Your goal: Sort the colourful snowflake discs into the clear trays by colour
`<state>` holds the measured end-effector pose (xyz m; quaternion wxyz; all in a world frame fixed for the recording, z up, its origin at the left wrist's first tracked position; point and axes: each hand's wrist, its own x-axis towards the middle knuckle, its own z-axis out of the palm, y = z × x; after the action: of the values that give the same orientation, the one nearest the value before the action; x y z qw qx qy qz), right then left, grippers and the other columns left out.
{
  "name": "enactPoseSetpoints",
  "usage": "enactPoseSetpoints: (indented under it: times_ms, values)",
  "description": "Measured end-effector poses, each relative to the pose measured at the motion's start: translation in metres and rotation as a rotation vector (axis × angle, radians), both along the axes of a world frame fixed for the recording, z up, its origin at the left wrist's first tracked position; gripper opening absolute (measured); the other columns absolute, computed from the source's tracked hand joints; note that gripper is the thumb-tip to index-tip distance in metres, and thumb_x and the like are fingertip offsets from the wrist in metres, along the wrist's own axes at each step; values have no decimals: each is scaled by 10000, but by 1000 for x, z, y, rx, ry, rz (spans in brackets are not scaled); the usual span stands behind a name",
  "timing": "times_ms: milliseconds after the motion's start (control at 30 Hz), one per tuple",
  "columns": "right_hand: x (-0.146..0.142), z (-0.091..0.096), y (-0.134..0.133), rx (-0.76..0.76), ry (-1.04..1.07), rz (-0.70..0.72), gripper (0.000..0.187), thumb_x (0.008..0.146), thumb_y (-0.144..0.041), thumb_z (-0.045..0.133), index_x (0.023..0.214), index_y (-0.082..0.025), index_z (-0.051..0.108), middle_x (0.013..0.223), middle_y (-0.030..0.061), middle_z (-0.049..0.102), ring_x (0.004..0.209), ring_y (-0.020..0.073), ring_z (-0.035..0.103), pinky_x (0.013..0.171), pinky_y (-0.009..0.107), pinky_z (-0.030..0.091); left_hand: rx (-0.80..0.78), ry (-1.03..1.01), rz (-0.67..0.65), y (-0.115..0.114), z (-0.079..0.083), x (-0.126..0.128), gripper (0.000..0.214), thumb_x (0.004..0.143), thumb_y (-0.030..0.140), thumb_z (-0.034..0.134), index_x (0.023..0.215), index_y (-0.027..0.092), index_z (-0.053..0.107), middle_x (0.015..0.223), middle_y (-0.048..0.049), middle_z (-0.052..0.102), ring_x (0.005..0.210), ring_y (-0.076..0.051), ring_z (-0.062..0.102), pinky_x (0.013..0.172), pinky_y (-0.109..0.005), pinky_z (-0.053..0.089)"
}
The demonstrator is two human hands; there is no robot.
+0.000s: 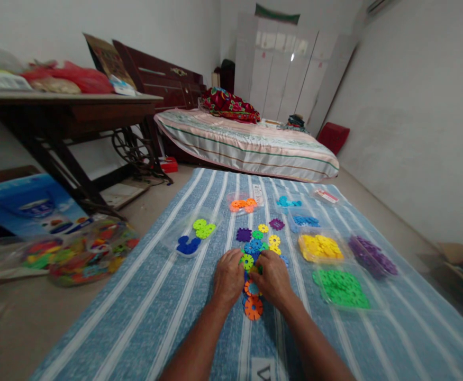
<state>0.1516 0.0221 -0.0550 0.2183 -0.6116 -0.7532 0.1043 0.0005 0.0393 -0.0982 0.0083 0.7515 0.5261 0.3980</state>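
Note:
My left hand [230,275] is closed at the left edge of a pile of notched plastic discs, its fingertips at a lime-green disc [247,261]. Opposite it, my right hand [273,276] has its fingers bent down into the pile; what they pinch is hidden. Between my wrists lie orange discs [254,308]. Beyond my fingers are blue discs [252,246], a dark purple square piece [244,235], a purple disc [277,224] and several yellow discs [274,240].
On the striped cloth [144,296], clear tubs hold yellow pieces [320,247], green pieces [343,288], purple pieces [372,255], blue pieces [306,221] and orange pieces [243,205]. A tub [175,244] with lime and dark-blue discs stands left. Bagged toys [92,254] lie beside the table.

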Motion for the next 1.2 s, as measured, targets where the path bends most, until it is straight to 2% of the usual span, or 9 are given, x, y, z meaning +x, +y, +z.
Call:
enactPoseSetpoints:
  times_ms: [233, 367, 500, 633, 733, 833, 933, 1033, 1200]
  values:
    - [0, 0, 0, 29, 47, -64, 4, 743, -204, 641, 743, -202, 638, 958, 72, 645, 939, 230, 573, 837, 331, 418, -8, -13, 2, -1, 0, 1, 307, 805, 94, 434, 1017, 153, 648, 1073, -107, 695, 1050, -233, 625, 940, -442, 530]
    - [4, -4, -1, 57, 178, -76, 50, 728, -175, 633, 688, -201, 622, 888, 54, 648, 895, 210, 579, 812, 316, 431, -15, -27, 11, -1, -1, 2, 298, 807, 106, 445, 1016, 154, 652, 1067, -111, 695, 1046, -236, 625, 943, -450, 526]
    - [15, 0, -1, 108, 320, -82, 75, 762, -222, 615, 689, -208, 628, 952, 67, 661, 985, 218, 596, 864, 331, 444, -29, -18, 2, -1, 0, 1, 295, 811, 119, 457, 1027, 164, 653, 1083, -102, 694, 1052, -236, 624, 944, -448, 524]
    - [49, 19, 9, 322, 337, -182, 149, 801, -300, 564, 682, -216, 598, 971, 85, 668, 969, 234, 607, 875, 379, 448, -43, -32, 3, -2, 1, 1, 291, 796, 139, 493, 1036, 177, 655, 1083, -96, 693, 1054, -240, 623, 941, -450, 523]
    - [83, 34, 18, 542, 190, -352, 160, 828, -314, 525, 756, -202, 613, 920, 107, 665, 932, 257, 594, 874, 418, 435, -56, -39, 11, -2, 1, 2, 300, 780, 158, 525, 1051, 180, 651, 1099, -95, 688, 1061, -246, 617, 948, -452, 516]
    - [98, 38, 20, 617, 66, -431, 186, 844, -296, 497, 878, -175, 634, 910, 120, 657, 918, 265, 577, 868, 429, 431, -65, -40, 17, -3, 2, 4, 305, 774, 168, 544, 1061, 171, 648, 1103, -101, 687, 1062, -251, 615, 955, -449, 509]
    - [83, 28, 12, 561, 110, -288, 202, 861, -287, 476, 899, -180, 643, 950, 117, 654, 948, 251, 571, 870, 405, 450, -72, -37, 19, -2, 3, 4, 309, 770, 184, 564, 1067, 167, 648, 1102, -108, 688, 1066, -261, 613, 951, -457, 507]
    - [53, 13, 2, 413, 164, -129, 193, 861, -250, 479, 880, -197, 664, 985, 106, 644, 963, 228, 572, 872, 372, 463, -72, -34, 15, -2, 3, 3, 310, 771, 206, 576, 1071, 173, 646, 1112, -107, 685, 1068, -261, 613, 945, -458, 507]
    - [14, -2, 0, 199, 80, 39, 201, 830, -195, 530, 947, -212, 692, 1064, 93, 620, 1059, 231, 538, 948, 379, 434, -69, -16, 1, -3, 4, 2, 321, 778, 212, 572, 1093, 198, 631, 1128, -91, 678, 1083, -248, 607, 953, -449, 498]
